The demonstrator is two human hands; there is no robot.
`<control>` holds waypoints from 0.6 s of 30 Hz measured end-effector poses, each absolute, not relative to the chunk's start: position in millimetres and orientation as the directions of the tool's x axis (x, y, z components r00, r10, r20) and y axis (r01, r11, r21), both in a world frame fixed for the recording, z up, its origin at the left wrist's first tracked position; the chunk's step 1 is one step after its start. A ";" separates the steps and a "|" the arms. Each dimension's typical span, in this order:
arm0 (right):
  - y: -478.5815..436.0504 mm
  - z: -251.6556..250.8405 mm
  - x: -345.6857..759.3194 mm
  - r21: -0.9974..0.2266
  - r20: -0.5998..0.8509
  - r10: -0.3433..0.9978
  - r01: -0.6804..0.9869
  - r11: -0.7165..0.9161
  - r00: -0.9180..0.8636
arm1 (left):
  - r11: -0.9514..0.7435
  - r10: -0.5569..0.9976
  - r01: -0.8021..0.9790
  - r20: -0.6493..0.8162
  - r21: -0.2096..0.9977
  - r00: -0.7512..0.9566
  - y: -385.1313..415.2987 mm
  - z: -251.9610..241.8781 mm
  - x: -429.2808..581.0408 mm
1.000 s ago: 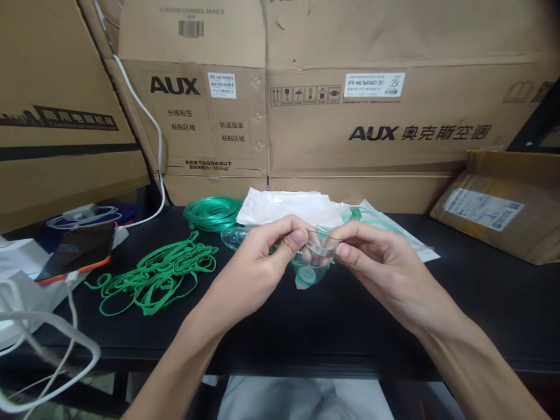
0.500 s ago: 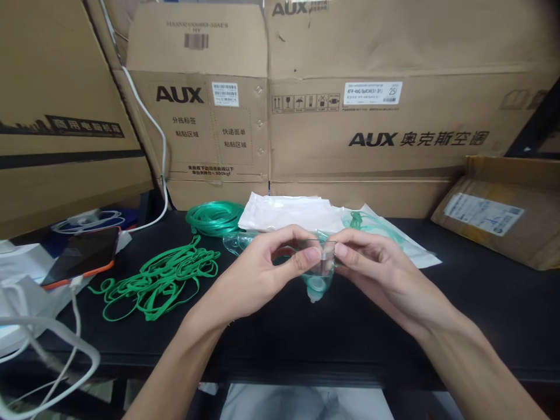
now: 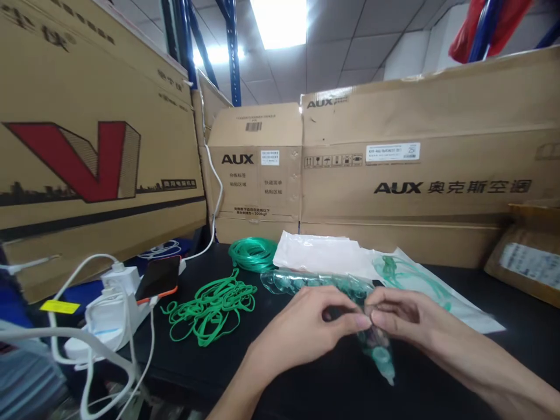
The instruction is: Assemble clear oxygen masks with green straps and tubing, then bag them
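Observation:
My left hand [image 3: 301, 332] and my right hand [image 3: 409, 324] meet over the black table [image 3: 306, 391], fingertips pinched together on a clear green plastic mask [image 3: 378, 353]. The mask hangs below my fingers with its round port pointing down. More clear mask parts [image 3: 301, 281] lie just behind my hands. A pile of green elastic straps [image 3: 207, 306] lies to the left. A coil of green tubing [image 3: 251, 254] sits behind it.
White plastic bags [image 3: 321, 254] and a bagged green tube set [image 3: 411, 277] lie at the back. Cardboard boxes [image 3: 411, 192] wall the table. A phone [image 3: 160, 277], a white power strip [image 3: 109, 309] and cables lie at the left. A brown parcel [image 3: 525, 262] sits right.
The camera has tilted up, showing the ceiling and lights. My hands sit lower in view, closer together, still pinching the mask, which now hangs further down.

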State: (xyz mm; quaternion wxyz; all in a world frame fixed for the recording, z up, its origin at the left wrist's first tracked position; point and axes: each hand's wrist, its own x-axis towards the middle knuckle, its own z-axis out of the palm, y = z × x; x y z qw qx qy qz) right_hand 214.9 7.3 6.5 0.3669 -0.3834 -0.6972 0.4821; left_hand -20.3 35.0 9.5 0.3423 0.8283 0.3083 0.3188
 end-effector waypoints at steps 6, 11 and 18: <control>5.4 -7.5 209.7 -0.791 -0.001 0.917 0.561 0.243 -0.399 | -0.609 0.772 0.536 0.281 0.584 0.570 34.8 11.7 -38.4; 10.1 -24.8 207.0 -0.690 -0.003 0.956 0.693 0.211 -0.295 | -0.310 0.943 0.883 0.235 0.351 0.237 43.3 27.5 -89.7; 3.7 -26.6 216.3 -0.671 -0.019 0.941 0.702 0.240 -0.339 | -0.039 0.982 0.964 0.191 0.264 -0.013 71.7 17.7 -141.0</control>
